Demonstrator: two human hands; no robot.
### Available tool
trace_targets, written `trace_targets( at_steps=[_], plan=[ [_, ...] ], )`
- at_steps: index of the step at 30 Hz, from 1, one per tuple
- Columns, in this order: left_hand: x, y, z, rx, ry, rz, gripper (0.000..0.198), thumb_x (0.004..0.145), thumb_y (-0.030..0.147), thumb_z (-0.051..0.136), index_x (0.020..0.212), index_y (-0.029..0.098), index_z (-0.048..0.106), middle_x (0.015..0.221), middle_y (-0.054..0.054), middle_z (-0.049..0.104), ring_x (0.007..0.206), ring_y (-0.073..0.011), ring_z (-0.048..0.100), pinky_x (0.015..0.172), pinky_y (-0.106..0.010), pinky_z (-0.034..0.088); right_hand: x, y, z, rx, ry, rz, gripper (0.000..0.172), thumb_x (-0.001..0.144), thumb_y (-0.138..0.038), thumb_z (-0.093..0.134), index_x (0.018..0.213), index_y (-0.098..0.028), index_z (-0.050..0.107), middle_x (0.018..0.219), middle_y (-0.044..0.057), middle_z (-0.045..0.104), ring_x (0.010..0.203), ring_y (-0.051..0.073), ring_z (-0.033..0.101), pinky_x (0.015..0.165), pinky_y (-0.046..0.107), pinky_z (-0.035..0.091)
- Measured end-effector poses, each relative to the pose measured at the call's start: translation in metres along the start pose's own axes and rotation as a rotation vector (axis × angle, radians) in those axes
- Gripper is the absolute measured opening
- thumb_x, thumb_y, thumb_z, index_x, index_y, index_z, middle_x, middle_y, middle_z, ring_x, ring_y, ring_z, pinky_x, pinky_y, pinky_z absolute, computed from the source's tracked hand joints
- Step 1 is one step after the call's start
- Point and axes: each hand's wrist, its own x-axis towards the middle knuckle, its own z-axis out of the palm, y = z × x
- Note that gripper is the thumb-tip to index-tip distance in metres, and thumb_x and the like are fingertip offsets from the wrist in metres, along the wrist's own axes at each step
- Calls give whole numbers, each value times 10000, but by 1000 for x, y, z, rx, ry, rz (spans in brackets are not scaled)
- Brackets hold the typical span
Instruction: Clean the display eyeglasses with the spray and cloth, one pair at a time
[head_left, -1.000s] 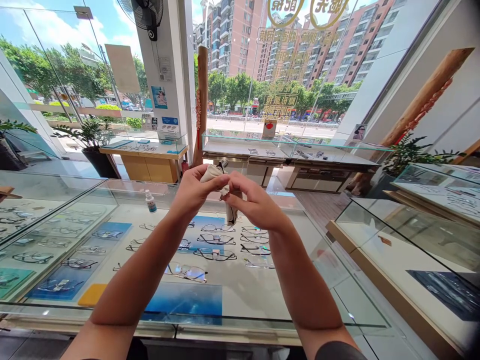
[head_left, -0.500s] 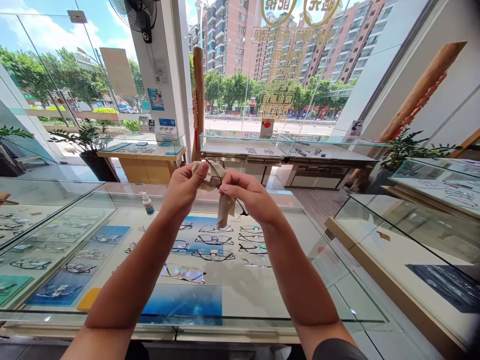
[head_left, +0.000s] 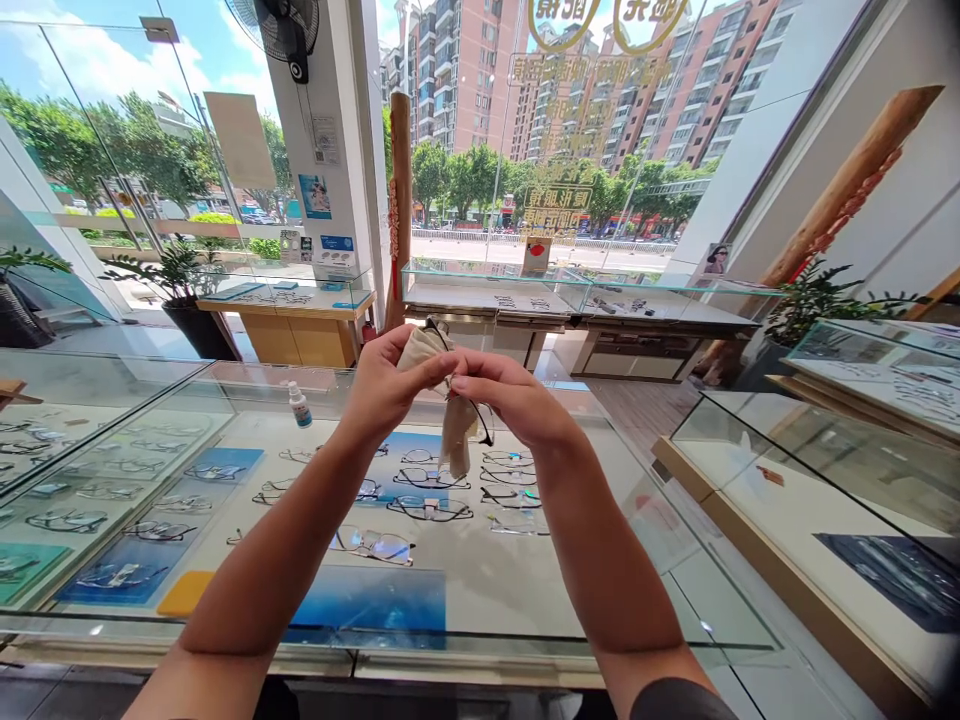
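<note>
Above the glass counter, my left hand (head_left: 394, 375) is closed on a beige cleaning cloth (head_left: 459, 435), whose loose end hangs down between my hands. My right hand (head_left: 506, 390) pinches a pair of dark-framed eyeglasses (head_left: 486, 425). One dark temple points down below my right fingers and another dark part of the frame rises above the cloth. The fingertips of both hands meet at the frame. Cloth and fingers hide most of the lenses.
A small white spray bottle (head_left: 299, 405) stands on the counter to the left. Under the glass top (head_left: 525, 590) lie rows of eyeglasses (head_left: 431, 508) and a yellow item (head_left: 184, 594). More display cases (head_left: 810, 500) stand at right and by the window.
My left thumb has moved right and down along the frame toward my right fingers. Both hands, the cloth and the eyeglasses sit slightly lower and farther right.
</note>
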Motion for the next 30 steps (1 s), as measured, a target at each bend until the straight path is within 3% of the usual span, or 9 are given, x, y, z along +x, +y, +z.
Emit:
trace_targets(
  at_steps=[5,9,12,14,16,19,25,30],
  plan=[
    [-7,4,8,95,105,88,538,839,652,913,674,214,648,628,13,549,597,-124,426,569,-307,355,-2,-1,2,-15,-110,3,330,964,-463,732,782,-245,563,850,-4,553,806,179,497,793,363,445],
    [-4,3,7,68,168,118,637,935,745,774,638,215,584,617,10,506,580,-124,407,564,-318,336,0,2,3,6,-50,24,280,948,-433,720,788,-246,586,849,9,579,822,193,516,784,366,430],
    [2,1,-2,13,22,64,572,928,726,796,716,211,664,672,-5,583,613,-136,481,594,-315,390,2,3,1,45,52,50,271,926,-436,714,785,-245,584,849,11,604,829,194,533,797,361,434],
    [6,0,-7,-22,-111,21,486,876,670,878,823,208,734,741,-17,649,664,-150,546,637,-311,443,2,4,0,65,71,55,275,917,-445,718,782,-243,590,845,11,613,825,192,537,804,358,437],
    [7,0,-9,-24,-165,-7,459,799,607,963,902,208,760,786,-18,683,688,-150,572,655,-300,466,2,4,-1,79,58,63,263,912,-443,723,789,-240,610,846,12,620,837,193,543,816,357,438],
    [5,0,-5,36,-97,20,470,769,590,988,840,206,727,729,3,649,636,-125,522,604,-276,425,2,5,1,55,23,70,258,915,-439,728,799,-233,626,836,6,603,833,187,523,805,350,419],
    [1,-7,8,69,148,128,634,925,715,805,646,212,538,608,23,485,565,-108,405,531,-281,341,2,6,8,42,-29,65,338,919,-472,787,785,-232,590,800,-13,544,782,167,469,755,338,393],
    [11,-5,2,-159,234,-54,490,972,615,799,756,212,624,686,10,613,625,-120,590,583,-245,487,4,5,10,121,99,39,309,926,-449,804,797,-233,624,848,-4,589,805,160,502,786,338,426]
  ],
)
